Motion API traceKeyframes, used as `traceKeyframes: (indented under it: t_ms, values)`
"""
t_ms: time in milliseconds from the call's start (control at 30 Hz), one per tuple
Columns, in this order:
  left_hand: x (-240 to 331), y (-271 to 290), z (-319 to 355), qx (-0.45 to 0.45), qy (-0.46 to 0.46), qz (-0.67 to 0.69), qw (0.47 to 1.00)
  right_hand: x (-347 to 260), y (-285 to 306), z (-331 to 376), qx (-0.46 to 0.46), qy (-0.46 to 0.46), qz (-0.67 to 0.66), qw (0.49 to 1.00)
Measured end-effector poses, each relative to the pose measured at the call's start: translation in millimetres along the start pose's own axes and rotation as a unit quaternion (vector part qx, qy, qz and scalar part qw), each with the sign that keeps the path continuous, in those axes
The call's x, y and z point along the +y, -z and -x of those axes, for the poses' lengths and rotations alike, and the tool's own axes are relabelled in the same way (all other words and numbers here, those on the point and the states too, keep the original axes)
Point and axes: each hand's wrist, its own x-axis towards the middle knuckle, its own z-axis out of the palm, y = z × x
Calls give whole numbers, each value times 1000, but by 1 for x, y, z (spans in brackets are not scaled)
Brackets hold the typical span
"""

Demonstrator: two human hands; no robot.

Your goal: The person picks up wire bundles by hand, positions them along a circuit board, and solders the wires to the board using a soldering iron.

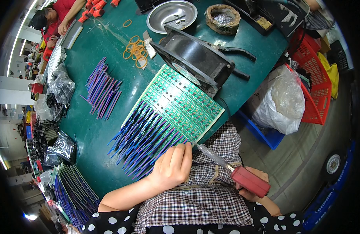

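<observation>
A green circuit board panel (164, 91) lies aslant on the table, with rows of blue and purple wires (143, 136) running off its lower left side. My left hand (172, 165) is closed at the panel's near corner, thumb and fingers pinched on a thin wire whose end lies by the board. In my right hand (261, 176) is a soldering iron (250, 182) with a thick red handle, its tip pointing to the same corner, close to my left fingertips. Whether the tip touches the board, I cannot tell. A black fan (197, 56) stands over the panel's far edge.
Loose wires (104, 91) lie left on the green table (86, 148), wired boards (74, 191) lower left. Beyond are rubber bands (135, 50), a metal bowl (153, 23), a round pot (223, 28) and pliers (238, 50). Red crates (314, 85) stand right; a person in red (65, 9) sits far left.
</observation>
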Motion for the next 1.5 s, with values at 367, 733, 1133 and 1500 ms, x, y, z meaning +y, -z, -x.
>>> traceKeyframes:
  t_ms: [367, 733, 1133, 1500]
  values:
    - [-3, 6, -6, -26, -68, -67, 995, 0, 2, -5, 21, 40, 31, 999]
    - [-7, 6, -9, -30, -101, -79, 991, 0, 5, -7, -9, 46, 14, 999]
    - [1, 12, -2, -79, -58, -52, 994, 10, 9, 17, -12, -30, -9, 999]
    - [-36, 35, 64, -120, 277, 16, 953, -10, -7, 26, 85, -162, -282, 942]
